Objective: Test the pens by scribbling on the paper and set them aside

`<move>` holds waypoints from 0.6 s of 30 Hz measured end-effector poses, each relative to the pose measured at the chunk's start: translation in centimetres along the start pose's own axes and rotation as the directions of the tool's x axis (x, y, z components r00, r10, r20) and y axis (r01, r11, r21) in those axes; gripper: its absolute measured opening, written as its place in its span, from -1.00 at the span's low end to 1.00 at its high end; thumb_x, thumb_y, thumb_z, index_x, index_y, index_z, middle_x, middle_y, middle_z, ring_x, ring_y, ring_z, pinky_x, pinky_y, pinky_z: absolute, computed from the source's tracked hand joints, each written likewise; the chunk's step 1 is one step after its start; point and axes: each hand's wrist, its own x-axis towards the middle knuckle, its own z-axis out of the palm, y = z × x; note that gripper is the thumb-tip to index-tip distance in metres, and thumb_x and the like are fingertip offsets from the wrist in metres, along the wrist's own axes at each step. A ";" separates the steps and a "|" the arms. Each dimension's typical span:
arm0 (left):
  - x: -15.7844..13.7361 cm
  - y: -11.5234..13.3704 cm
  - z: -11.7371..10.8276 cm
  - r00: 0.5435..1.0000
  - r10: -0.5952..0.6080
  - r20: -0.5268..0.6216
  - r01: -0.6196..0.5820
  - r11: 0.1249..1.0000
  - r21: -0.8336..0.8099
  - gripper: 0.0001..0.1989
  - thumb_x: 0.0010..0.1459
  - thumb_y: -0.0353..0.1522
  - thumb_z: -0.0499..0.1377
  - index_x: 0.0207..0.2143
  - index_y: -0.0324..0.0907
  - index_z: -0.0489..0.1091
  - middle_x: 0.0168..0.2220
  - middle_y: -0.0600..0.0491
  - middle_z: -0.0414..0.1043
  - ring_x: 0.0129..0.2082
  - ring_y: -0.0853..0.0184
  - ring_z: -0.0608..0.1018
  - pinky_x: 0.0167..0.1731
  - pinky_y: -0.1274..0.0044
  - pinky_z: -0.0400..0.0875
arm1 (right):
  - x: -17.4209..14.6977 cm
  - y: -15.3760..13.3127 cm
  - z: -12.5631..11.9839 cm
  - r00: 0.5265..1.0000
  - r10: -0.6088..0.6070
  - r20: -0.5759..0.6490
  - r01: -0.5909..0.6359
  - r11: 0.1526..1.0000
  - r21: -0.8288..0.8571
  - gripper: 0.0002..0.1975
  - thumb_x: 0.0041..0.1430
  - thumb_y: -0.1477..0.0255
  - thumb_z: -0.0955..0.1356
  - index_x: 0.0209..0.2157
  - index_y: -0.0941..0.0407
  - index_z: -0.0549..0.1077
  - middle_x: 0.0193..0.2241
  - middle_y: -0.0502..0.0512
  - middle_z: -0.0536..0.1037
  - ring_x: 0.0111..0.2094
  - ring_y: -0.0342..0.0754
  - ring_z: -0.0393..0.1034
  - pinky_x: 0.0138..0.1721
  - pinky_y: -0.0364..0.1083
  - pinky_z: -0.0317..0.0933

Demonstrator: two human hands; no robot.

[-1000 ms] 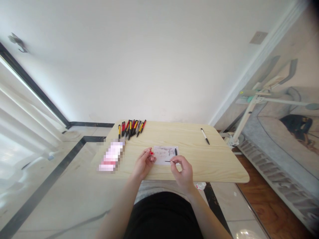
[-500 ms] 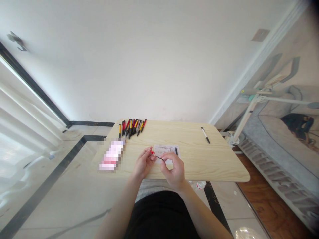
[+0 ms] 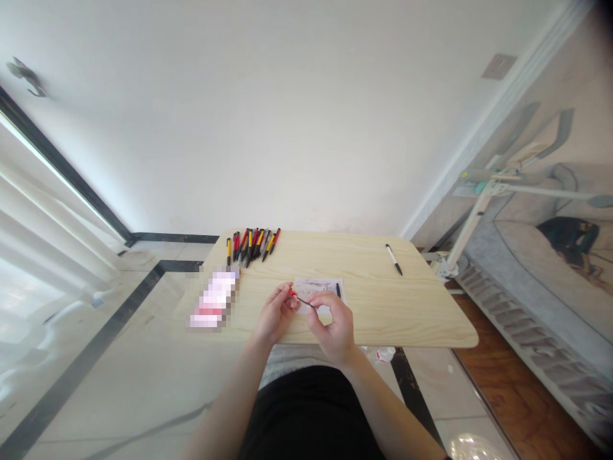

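Left hand (image 3: 276, 313) pinches red part (image 3: 292, 293) | right hand (image 3: 334, 324) pinches thin refill (image 3: 305, 302) | paper (image 3: 320, 289) writing probably unreadable

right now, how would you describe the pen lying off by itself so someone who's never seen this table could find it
Start at the light wooden table and look to its far right corner. A single pen lies there at a slant, well away from the hands and the slip of paper. Unlike the red and yellow bundle of pens at the far left, it has a white barrel with a black end.
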 end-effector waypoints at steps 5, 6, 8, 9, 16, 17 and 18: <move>0.1 -0.2 -0.3 1.000 0.016 0.016 -0.016 1.000 0.008 -0.85 0.04 -0.40 0.14 -0.28 -0.23 0.35 -0.53 0.12 0.32 -0.60 0.54 0.33 -0.50 0.64 0.25 | -0.1 0.3 0.0 1.000 0.007 0.016 -0.007 1.000 -0.009 -0.89 0.00 0.56 0.27 -0.39 0.09 0.34 -0.42 0.06 0.45 -0.35 -0.08 0.36 -0.29 -0.07 0.28; 0.1 -0.3 -0.3 1.000 0.018 0.016 -0.018 1.000 0.010 -0.85 0.04 -0.40 0.14 -0.28 -0.23 0.35 -0.53 0.12 0.32 -0.60 0.54 0.33 -0.50 0.64 0.25 | -0.2 0.3 0.0 1.000 0.007 0.020 -0.006 1.000 -0.010 -0.89 0.00 0.57 0.27 -0.39 0.09 0.34 -0.42 0.06 0.45 -0.35 -0.08 0.36 -0.29 -0.07 0.28; 0.1 -0.3 -0.3 1.000 0.021 0.012 -0.021 1.000 0.016 -0.85 0.03 -0.40 0.14 -0.29 -0.23 0.35 -0.53 0.11 0.33 -0.60 0.54 0.34 -0.49 0.63 0.24 | -0.2 0.4 0.1 1.000 0.006 0.023 -0.006 1.000 -0.009 -0.88 0.00 0.57 0.27 -0.39 0.09 0.34 -0.41 0.06 0.45 -0.35 -0.08 0.36 -0.29 -0.07 0.28; 0.1 -0.3 -0.2 1.000 0.023 0.012 -0.023 1.000 0.020 -0.85 0.03 -0.39 0.14 -0.29 -0.23 0.35 -0.53 0.11 0.33 -0.60 0.54 0.34 -0.50 0.63 0.24 | -0.2 0.5 0.1 1.000 0.007 0.026 -0.007 1.000 -0.008 -0.88 0.01 0.58 0.27 -0.39 0.09 0.34 -0.41 0.05 0.45 -0.36 -0.09 0.36 -0.29 -0.08 0.27; 0.0 -0.2 -0.1 1.000 0.024 0.014 -0.025 0.999 0.047 -0.85 0.02 -0.39 0.15 -0.30 -0.23 0.34 -0.52 0.10 0.34 -0.61 0.53 0.34 -0.51 0.63 0.23 | -0.6 0.9 0.0 0.999 0.008 0.044 -0.008 1.000 -0.017 -0.87 0.01 0.58 0.27 -0.38 0.09 0.34 -0.41 0.06 0.45 -0.36 -0.09 0.34 -0.32 -0.08 0.27; 0.0 -0.2 -0.1 1.000 0.022 0.019 -0.023 0.999 0.049 -0.85 0.02 -0.39 0.15 -0.30 -0.23 0.34 -0.52 0.10 0.34 -0.61 0.53 0.34 -0.51 0.63 0.23 | -0.7 1.0 0.0 0.999 0.013 0.047 -0.012 1.000 -0.019 -0.87 0.00 0.58 0.27 -0.38 0.09 0.34 -0.41 0.06 0.44 -0.36 -0.09 0.34 -0.32 -0.09 0.26; 0.0 -0.3 -0.1 0.999 0.022 0.025 -0.023 0.998 0.051 -0.85 0.03 -0.39 0.15 -0.30 -0.23 0.34 -0.52 0.10 0.34 -0.61 0.53 0.34 -0.51 0.62 0.24 | -0.7 1.1 -0.1 0.999 0.017 0.050 -0.016 1.000 -0.021 -0.87 0.00 0.58 0.27 -0.38 0.09 0.34 -0.41 0.06 0.44 -0.37 -0.09 0.34 -0.32 -0.09 0.26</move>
